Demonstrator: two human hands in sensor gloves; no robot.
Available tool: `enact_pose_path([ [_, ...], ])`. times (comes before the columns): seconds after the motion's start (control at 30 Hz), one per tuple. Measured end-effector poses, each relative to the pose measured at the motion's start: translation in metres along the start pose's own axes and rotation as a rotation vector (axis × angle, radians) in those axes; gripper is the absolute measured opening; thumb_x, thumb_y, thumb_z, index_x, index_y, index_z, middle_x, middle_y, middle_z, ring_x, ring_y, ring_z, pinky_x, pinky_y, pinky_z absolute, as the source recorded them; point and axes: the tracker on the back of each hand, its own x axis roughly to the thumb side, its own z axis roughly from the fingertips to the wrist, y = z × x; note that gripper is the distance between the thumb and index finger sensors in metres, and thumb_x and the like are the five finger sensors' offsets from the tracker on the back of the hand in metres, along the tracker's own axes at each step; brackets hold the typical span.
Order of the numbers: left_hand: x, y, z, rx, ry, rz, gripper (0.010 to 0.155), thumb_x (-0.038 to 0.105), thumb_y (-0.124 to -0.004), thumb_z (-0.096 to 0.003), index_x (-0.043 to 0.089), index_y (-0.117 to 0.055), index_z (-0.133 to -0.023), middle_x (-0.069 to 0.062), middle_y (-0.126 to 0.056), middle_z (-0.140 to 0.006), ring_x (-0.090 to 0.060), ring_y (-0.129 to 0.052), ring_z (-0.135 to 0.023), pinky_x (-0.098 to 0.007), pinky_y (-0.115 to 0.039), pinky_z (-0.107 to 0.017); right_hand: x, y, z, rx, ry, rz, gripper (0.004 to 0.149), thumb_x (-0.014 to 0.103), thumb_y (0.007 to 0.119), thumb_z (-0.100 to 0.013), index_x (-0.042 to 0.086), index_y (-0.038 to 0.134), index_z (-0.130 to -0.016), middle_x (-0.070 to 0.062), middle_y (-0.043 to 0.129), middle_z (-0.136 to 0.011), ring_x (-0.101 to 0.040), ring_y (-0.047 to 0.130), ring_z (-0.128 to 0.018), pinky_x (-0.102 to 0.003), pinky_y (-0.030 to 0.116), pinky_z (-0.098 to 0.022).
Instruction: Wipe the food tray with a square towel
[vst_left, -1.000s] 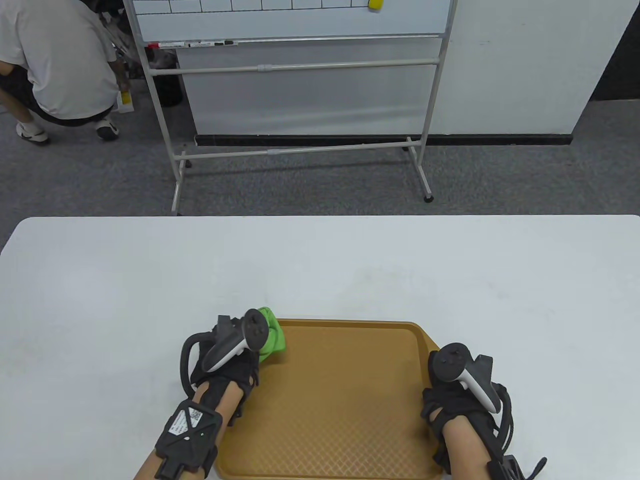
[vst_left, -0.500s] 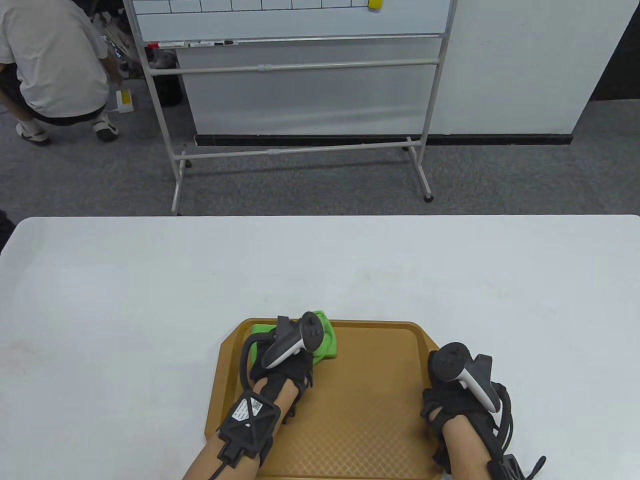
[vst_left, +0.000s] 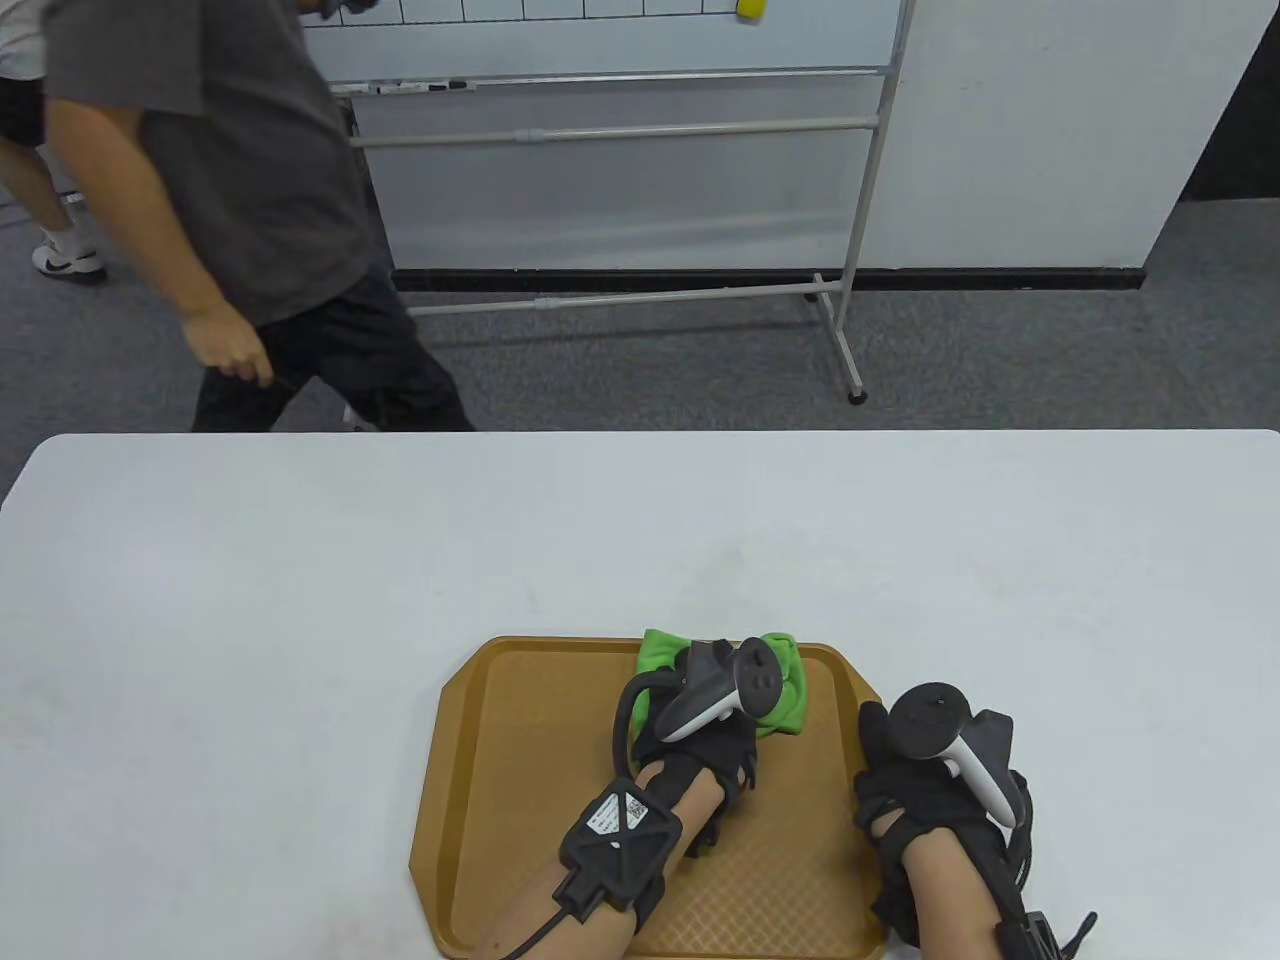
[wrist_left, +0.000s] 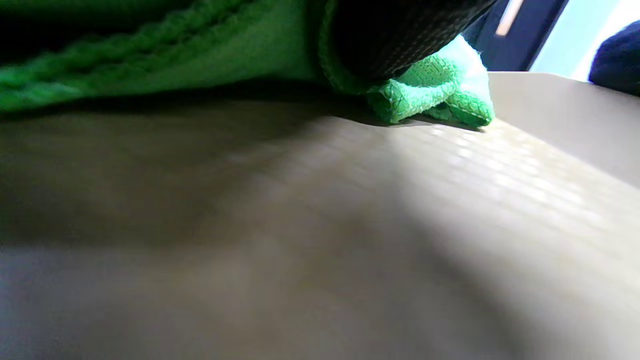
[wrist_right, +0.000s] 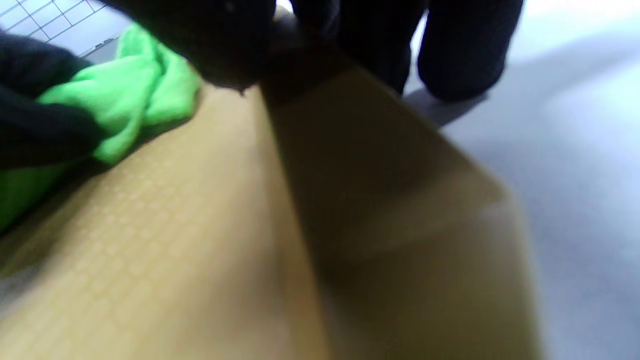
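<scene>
A brown food tray (vst_left: 520, 780) lies at the table's near edge, its textured floor filling the left wrist view (wrist_left: 350, 225) and right wrist view (wrist_right: 150, 250). A bunched green towel (vst_left: 785, 690) lies on the tray's far right part. My left hand (vst_left: 700, 730) presses down on the towel; the towel also shows in the left wrist view (wrist_left: 430, 95) and in the right wrist view (wrist_right: 130, 100). My right hand (vst_left: 900, 780) grips the tray's right rim (wrist_right: 380, 165), with fingers (wrist_right: 460, 55) on the table outside the rim.
The white table (vst_left: 300, 560) spreads beyond the tray. A person in a dark shirt (vst_left: 240, 200) walks past the table's far left side. A whiteboard stand (vst_left: 840, 300) is on the carpet behind.
My left hand has slid the towel rightward along the tray's far edge, from the far left corner to the far right. A person has walked into view at the far left.
</scene>
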Motion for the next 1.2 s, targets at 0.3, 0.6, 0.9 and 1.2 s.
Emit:
enact_pose_path([
  [0.3,0.033,-0.012,-0.006,-0.073,-0.025,-0.093,0.064,0.042,-0.070,-0.0553,0.037,-0.037,-0.110,0.006,-0.025,-0.122,-0.038,-0.043,-0.100,-0.053,-0.047,-0.071,-0.004,-0.003,0.000,-0.011,0.001,-0.031,0.069,0.034,0.076,-0.048,0.035,0.038,-0.105,-0.004,0.051,-0.116,-0.027,0.085,-0.075,-0.052,0.073,-0.058],
  [0.6,0.039,-0.016,0.021,-0.097,-0.185,-0.180,0.064,0.047,-0.072,-0.0532,0.038,-0.041,-0.109,0.005,-0.033,-0.120,-0.034,-0.055,-0.089,-0.048,-0.056,-0.064,-0.011,-0.006,-0.001,-0.023,0.029,-0.108,0.063,0.032,0.073,-0.048,0.037,0.046,-0.104,0.000,0.058,-0.116,-0.028,0.089,-0.074,-0.051,0.075,-0.057],
  [0.9,0.062,-0.025,0.075,-0.127,-0.330,-0.301,0.065,0.050,-0.073,-0.0518,0.029,-0.051,-0.109,-0.007,-0.049,-0.110,-0.030,-0.075,-0.070,-0.044,-0.071,-0.050,-0.011,-0.005,0.000,-0.011,0.038,-0.124,0.062,0.031,0.072,-0.049,0.037,0.044,-0.104,-0.001,0.055,-0.117,-0.028,0.086,-0.076,-0.051,0.073,-0.058],
  [1.2,0.058,-0.033,0.108,-0.238,-0.517,-0.265,0.058,0.038,-0.077,-0.0512,0.040,-0.056,-0.105,-0.002,-0.049,-0.109,-0.030,-0.073,-0.074,-0.048,-0.067,-0.055,-0.009,-0.003,0.001,0.002,0.038,-0.118,0.066,0.045,0.074,-0.050,0.036,0.040,-0.105,-0.002,0.049,-0.118,-0.029,0.081,-0.077,-0.051,0.070,-0.059],
])
